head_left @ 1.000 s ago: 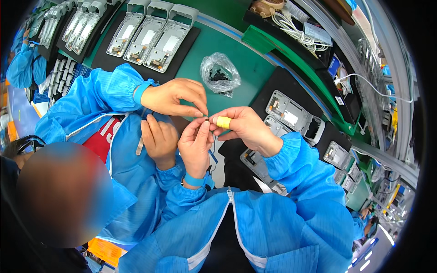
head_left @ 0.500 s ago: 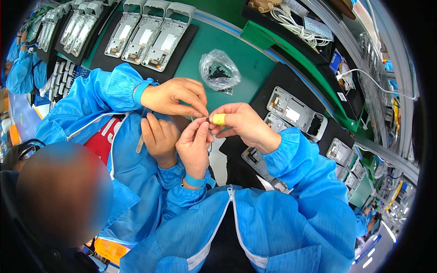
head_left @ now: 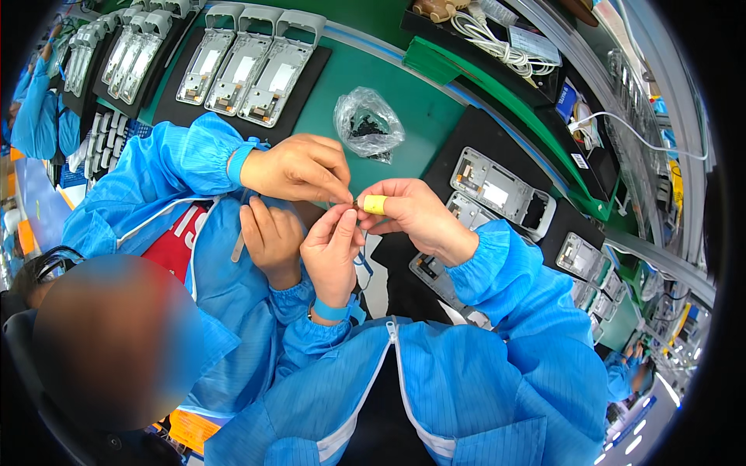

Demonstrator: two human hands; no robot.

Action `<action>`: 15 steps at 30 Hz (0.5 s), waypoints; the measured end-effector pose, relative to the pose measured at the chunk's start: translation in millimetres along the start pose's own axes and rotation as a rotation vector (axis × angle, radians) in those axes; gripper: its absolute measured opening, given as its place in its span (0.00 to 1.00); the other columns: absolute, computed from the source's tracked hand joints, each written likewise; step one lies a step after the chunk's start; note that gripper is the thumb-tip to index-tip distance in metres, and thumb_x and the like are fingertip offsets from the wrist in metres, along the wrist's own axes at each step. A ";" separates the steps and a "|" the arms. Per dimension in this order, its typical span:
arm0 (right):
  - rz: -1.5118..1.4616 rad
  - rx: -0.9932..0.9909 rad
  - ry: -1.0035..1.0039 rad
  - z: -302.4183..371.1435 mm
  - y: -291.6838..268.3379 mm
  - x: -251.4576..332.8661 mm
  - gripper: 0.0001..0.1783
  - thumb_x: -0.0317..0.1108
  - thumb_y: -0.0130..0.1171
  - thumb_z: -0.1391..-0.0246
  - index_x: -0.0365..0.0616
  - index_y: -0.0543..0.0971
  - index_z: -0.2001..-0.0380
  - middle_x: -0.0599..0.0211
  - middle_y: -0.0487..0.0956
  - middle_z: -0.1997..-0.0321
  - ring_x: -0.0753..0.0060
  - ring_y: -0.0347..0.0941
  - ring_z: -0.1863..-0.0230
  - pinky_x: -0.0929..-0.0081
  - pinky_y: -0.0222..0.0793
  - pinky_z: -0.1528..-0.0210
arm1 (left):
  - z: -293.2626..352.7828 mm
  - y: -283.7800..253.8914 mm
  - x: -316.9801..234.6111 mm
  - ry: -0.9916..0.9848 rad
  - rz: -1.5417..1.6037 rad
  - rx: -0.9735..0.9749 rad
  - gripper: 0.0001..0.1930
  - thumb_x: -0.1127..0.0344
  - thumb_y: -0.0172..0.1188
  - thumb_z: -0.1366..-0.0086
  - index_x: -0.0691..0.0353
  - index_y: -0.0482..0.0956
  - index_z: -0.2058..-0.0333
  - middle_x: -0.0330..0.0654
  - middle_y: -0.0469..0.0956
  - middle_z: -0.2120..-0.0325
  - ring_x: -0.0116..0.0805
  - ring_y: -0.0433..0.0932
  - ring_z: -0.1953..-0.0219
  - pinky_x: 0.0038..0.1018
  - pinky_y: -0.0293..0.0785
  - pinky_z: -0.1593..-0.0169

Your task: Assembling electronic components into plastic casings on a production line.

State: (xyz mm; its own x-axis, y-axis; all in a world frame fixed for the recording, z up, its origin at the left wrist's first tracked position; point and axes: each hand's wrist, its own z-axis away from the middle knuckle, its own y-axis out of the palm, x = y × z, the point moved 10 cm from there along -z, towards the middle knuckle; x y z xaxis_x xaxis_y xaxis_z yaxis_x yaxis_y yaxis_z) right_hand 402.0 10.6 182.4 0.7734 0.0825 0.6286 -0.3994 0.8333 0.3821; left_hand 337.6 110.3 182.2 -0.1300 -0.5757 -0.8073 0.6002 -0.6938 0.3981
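My left hand [head_left: 332, 252] is closed, thumb and index fingertip pinching a tiny dark part [head_left: 355, 205] too small to name. My right hand [head_left: 416, 216], with a yellow band around a finger, pinches at the same part from the other side. A co-worker's hand [head_left: 303, 169] reaches in from the left, its fingertips close to the part. That person's other hand [head_left: 270, 237] is curled beside my left wrist, near a thin flat strip [head_left: 238, 248]. Beyond the hands, a clear plastic bag [head_left: 368, 124] of small black pieces lies on the green table.
Grey device frames [head_left: 264, 78] stand in a row on a black mat at the far left. More frames [head_left: 491, 183] lie on a dark mat to the right. A green-edged shelf [head_left: 497, 93] holds white cables [head_left: 497, 43]. The co-worker sits close at my left.
The co-worker's pointing fingers have shifted slightly near the tiny part. My own hands keep nearly the same pinch. The background has slid slightly left in the view.
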 end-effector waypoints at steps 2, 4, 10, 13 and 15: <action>-0.003 0.013 0.005 1.3 -0.2 -0.3 0.12 0.37 0.57 0.48 0.39 0.76 0.66 0.69 0.77 0.69 0.79 0.74 0.67 0.78 0.71 0.61 | 0.8 2.5 0.3 -0.011 0.008 0.014 0.09 0.73 0.56 0.39 0.70 0.75 0.61 0.38 0.73 0.80 0.19 0.68 0.81 0.12 0.55 0.81; -0.007 0.009 -0.006 1.9 -0.9 0.1 0.12 0.36 0.56 0.48 0.38 0.76 0.66 0.67 0.77 0.69 0.78 0.73 0.68 0.79 0.71 0.63 | 1.4 4.4 -0.2 -0.007 0.008 0.020 0.09 0.73 0.56 0.39 0.70 0.75 0.61 0.38 0.73 0.80 0.19 0.68 0.80 0.12 0.55 0.82; -0.016 0.015 -0.066 2.6 -2.0 1.9 0.11 0.34 0.56 0.49 0.36 0.77 0.67 0.65 0.77 0.70 0.78 0.73 0.69 0.81 0.70 0.64 | 2.1 6.3 -1.2 -0.010 0.013 -0.004 0.09 0.73 0.56 0.40 0.70 0.75 0.60 0.38 0.73 0.80 0.18 0.67 0.81 0.12 0.54 0.82; 0.001 0.018 -0.129 3.7 -0.6 7.0 0.10 0.33 0.56 0.49 0.36 0.77 0.67 0.66 0.77 0.70 0.79 0.73 0.69 0.82 0.69 0.64 | 2.2 7.0 -1.5 -0.025 0.012 0.012 0.10 0.73 0.56 0.40 0.70 0.75 0.60 0.38 0.73 0.80 0.18 0.66 0.81 0.12 0.53 0.82; 0.028 0.024 -0.179 5.0 0.8 9.3 0.10 0.33 0.56 0.48 0.37 0.77 0.67 0.67 0.78 0.70 0.80 0.73 0.68 0.81 0.69 0.64 | 2.4 7.5 -2.4 -0.036 0.013 0.031 0.10 0.72 0.56 0.39 0.70 0.75 0.60 0.38 0.73 0.80 0.18 0.65 0.82 0.12 0.53 0.82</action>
State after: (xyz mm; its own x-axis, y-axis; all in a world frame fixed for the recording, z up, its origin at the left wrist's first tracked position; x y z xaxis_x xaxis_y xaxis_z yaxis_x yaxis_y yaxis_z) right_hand 406.4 9.3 192.0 0.6628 0.0048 0.7488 -0.4329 0.8184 0.3780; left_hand 340.5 105.4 188.1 -0.1509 -0.5999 -0.7857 0.5771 -0.6988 0.4227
